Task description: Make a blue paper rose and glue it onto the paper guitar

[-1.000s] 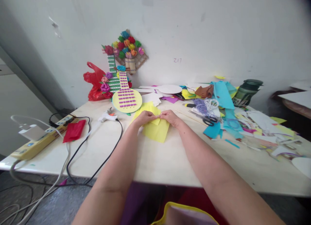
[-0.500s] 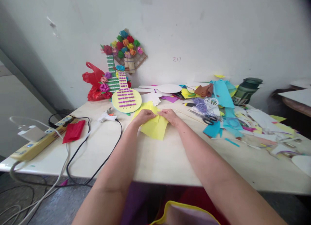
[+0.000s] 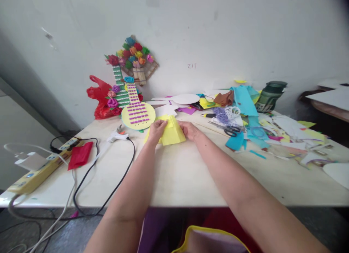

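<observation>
Closest to me, at the bottom edge, I see a yellow-edged cloth (image 3: pixel 212 242), and past it the front edge of the pale tabletop (image 3: pixel 185 180). Both bare forearms reach out over that edge.

To my left, a yellow power strip (image 3: pixel 40 176) lies aslant with a white adapter (image 3: pixel 31 161) plugged in. A folded red piece (image 3: pixel 80 155) rests against its far end, and cables run down off the edge.

Farther in, near the middle, I have the yellow paper (image 3: pixel 173 134) between the two hands, its lower edge flared toward me. The left grip (image 3: pixel 159 130) is closed narrow, thumb and fingers pinching the sheet's left part; the right grip (image 3: pixel 188 130) pinches its right edge. More yellow shows beyond the left wrist. Left of it, well apart from the hands, lies a white glue gun (image 3: pixel 117 137) with a black cord.

On my right, scissors (image 3: pixel 231 131) with dark handles lie beside blue scraps (image 3: pixel 235 141), purple yarn (image 3: pixel 222 114) just behind them.

At the back, a guitar-shaped piece (image 3: pixel 138 116) leans beside a red plastic bag (image 3: pixel 100 94), and a green bottle (image 3: pixel 271 96) stands far right. Last comes the wall (image 3: pixel 231 34), marked "217".
</observation>
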Available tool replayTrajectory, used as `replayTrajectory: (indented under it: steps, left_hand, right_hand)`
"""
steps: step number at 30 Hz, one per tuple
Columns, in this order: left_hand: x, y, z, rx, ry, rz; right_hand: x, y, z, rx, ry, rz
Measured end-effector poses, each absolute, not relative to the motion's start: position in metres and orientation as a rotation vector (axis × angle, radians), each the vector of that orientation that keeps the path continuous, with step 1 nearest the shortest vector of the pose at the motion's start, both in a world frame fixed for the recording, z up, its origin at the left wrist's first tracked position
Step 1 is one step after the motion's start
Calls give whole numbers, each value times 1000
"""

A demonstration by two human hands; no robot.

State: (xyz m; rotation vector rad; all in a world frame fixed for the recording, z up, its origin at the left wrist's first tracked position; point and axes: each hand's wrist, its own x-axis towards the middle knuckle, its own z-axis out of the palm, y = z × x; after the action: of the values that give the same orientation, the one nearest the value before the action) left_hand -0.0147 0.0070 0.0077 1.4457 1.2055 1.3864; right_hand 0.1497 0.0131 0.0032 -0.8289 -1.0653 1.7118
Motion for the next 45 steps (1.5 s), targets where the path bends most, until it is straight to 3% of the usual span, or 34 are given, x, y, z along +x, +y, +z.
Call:
replayTrajectory:
  steps: [10,27,45]
  left_hand:
    - [-12,12,0,1536,1216,1385]
    - [-15,7,3,1683,1381,1293]
    - [-13,15,-4,1657,1355,1334]
  right_hand:
    - [150,14,3,-767,-1039,1707]
    - [143,13,-4,-1026,-1147,1532]
    - [141,6,0,-975,-1156,1650]
